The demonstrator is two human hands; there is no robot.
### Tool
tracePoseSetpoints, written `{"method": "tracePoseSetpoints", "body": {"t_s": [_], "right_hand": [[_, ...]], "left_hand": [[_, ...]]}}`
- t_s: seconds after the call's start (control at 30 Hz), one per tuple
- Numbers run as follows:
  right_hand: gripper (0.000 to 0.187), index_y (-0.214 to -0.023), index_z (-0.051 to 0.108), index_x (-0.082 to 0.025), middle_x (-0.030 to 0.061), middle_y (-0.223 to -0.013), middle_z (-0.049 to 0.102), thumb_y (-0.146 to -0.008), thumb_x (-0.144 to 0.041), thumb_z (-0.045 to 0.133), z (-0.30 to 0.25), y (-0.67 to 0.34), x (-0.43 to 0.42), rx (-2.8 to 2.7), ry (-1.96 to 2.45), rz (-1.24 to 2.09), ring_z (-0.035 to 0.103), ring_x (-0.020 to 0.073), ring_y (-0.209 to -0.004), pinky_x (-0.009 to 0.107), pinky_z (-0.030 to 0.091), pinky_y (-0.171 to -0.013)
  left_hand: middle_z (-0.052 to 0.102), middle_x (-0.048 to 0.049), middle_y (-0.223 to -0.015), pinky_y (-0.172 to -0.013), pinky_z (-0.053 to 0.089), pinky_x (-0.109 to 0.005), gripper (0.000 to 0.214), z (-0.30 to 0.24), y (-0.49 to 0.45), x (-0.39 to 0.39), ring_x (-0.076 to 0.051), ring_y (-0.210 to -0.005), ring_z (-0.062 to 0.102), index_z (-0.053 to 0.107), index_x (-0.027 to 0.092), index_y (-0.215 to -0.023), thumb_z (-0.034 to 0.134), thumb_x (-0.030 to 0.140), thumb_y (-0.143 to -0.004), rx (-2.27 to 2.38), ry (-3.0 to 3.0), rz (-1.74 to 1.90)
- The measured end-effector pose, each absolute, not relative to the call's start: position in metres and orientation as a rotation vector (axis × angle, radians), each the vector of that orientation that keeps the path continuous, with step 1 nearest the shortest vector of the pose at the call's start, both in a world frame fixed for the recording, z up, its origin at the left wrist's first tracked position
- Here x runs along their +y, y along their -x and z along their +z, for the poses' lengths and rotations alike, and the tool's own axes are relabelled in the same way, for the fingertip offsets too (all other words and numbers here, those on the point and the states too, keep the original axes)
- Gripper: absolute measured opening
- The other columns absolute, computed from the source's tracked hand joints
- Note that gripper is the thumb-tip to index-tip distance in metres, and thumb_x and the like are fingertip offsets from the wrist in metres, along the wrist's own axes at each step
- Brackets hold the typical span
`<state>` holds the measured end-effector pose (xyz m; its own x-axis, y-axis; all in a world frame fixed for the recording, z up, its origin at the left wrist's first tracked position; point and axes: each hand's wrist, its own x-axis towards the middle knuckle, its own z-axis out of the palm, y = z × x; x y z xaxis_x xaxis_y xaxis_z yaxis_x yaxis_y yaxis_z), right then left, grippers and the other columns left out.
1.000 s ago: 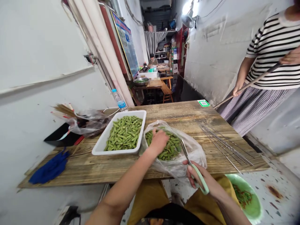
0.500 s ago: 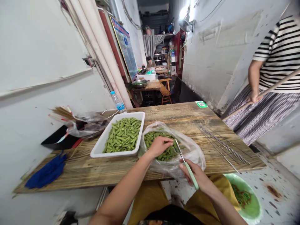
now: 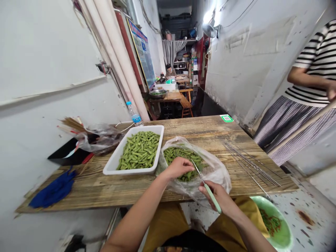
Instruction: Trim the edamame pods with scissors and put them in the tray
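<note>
The scissors [image 3: 213,199] are held by the R hand [image 3: 220,196], fingers wrapped round them, right at the table's [image 3: 183,123] near edge. Their tip is pointed up over the bag [image 3: 219,173]. The L hand [image 3: 180,168] is held over the bag too, its fingertips pinched in nr the tip; it can't be told if a pod is held there. The bag is set by the near edge, a bit R of the middle, w/ green pods [image 3: 181,153] inside. Just L of it is put a white tub [image 3: 131,172], filled w/ more pods. Thin rods [image 3: 252,164] are laid nr the R edge. A bottle [image 3: 135,117] is stood at the far edge, behind the tub, & a blue cloth [image 3: 54,189] is left at the near L corner. A tag [image 3: 226,118] is seen at the far R corner. Below the near edge, nr the R corner, a green bowl [image 3: 287,238] is seen. Past the R edge, a pole [image 3: 301,132] is held by a person [image 3: 321,63] in stripes.
</note>
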<state>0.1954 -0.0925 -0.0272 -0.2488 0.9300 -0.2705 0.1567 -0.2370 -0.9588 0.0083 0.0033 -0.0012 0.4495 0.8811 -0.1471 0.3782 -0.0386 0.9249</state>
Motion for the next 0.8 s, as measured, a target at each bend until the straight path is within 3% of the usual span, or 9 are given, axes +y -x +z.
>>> {"method": "tracePoseSetpoints", "body": {"t_s": [0.17, 0.37, 0.8], "right_hand": [[0.044, -0.085, 0.058, -0.021, -0.0097, -0.046, 0.038, -0.07, -0.062, 0.065, -0.035, -0.196, -0.094, -1.307, 1.355, 1.648, 0.034, 0.0071, -0.035, 0.021, 0.028, -0.035], [0.042, -0.073, 0.05, -0.02, -0.0047, -0.064, 0.049, -0.082, -0.061, 0.053, -0.027, -0.198, -0.103, -1.236, 1.172, 1.765, 0.045, 0.008, -0.047, 0.021, 0.038, -0.042], [0.046, -0.067, 0.048, -0.019, -0.0062, -0.055, 0.046, -0.081, -0.062, 0.053, -0.02, -0.188, -0.102, -1.144, 1.199, 1.804, 0.038, 0.006, -0.04, 0.02, 0.032, -0.037]], "left_hand": [[0.058, 0.0024, -0.045, -0.042, 0.034, -0.017, 0.024, -0.006, -0.005, 0.003, -0.006, -0.038, 0.047, 0.061, 0.012, -0.069, 0.071, 0.034, -0.067, 1.124, -1.359, 0.557], [0.066, -0.0019, -0.059, -0.057, 0.052, -0.018, 0.025, -0.003, -0.008, 0.003, -0.011, -0.058, 0.066, 0.052, 0.013, -0.075, 0.074, 0.023, -0.073, 1.045, -0.898, 0.807], [0.067, -0.0047, -0.06, -0.056, 0.054, -0.017, 0.024, 0.004, -0.02, -0.01, -0.01, -0.054, 0.065, 0.047, 0.012, -0.072, 0.071, 0.015, -0.076, 1.032, -0.814, 0.908]]}}
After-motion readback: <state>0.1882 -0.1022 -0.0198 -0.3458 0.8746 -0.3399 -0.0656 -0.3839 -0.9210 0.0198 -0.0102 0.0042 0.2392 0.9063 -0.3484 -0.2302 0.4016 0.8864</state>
